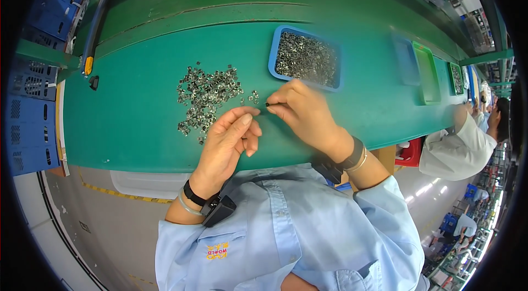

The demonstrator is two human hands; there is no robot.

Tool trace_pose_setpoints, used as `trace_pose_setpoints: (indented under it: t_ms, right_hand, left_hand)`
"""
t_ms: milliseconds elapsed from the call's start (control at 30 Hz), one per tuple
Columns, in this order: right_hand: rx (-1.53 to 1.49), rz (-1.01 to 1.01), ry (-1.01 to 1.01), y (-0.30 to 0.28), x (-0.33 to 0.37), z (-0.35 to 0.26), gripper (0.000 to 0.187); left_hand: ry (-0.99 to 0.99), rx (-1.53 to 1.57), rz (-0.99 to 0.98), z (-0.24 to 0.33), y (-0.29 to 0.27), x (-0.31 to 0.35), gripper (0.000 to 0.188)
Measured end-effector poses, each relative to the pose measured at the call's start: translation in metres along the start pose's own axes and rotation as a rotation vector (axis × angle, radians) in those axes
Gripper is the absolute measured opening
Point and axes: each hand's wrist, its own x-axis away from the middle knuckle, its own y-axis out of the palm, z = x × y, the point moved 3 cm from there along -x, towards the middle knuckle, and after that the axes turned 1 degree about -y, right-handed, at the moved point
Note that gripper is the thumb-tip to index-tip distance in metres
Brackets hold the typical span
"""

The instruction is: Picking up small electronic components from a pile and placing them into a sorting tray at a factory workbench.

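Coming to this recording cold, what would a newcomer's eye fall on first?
Probably the scattered pile of small shiny metal pieces on the green work surface, just beyond the left hand. Next, the blue rectangular plastic tray of similar small pieces, beyond the right hand, which pinches a tiny dark piece between thumb and finger.

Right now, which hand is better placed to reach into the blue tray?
Probably the right hand: it is nearer the blue tray, though it pinches a small dark piece. The left hand is farther off, beside the pile of shiny parts.
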Motion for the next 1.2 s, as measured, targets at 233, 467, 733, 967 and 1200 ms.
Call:
trace_pose_setpoints:
  t_ms: [233,467,733,967,1200]
  right_hand:
    - [0.023,0.195,-0.153,-0.012,0.012,-0.019,0.020]
    - [-0.085,0.144,-0.103,-0.017,0.017,-0.014,0.021]
    - [-0.095,0.164,-0.149,-0.024,0.022,-0.010,0.018]
    - [-0.338,0.040,-0.006,-0.027,0.021,-0.004,0.016]
    - [-0.612,0.061,0.049,-0.023,0.023,0.003,0.013]
  left_hand:
    - [0.033,-0.078,-0.006,-0.003,0.024,-0.007,0.023]
    - [-0.038,-0.116,-0.035,-0.002,0.027,-0.007,0.021]
    - [-0.067,-0.064,-0.027,-0.007,0.034,-0.009,0.017]
    - [-0.034,-0.073,-0.017,-0.008,0.036,-0.010,0.015]
    - [-0.005,-0.022,-0.026,-0.010,0.041,-0.007,0.015]
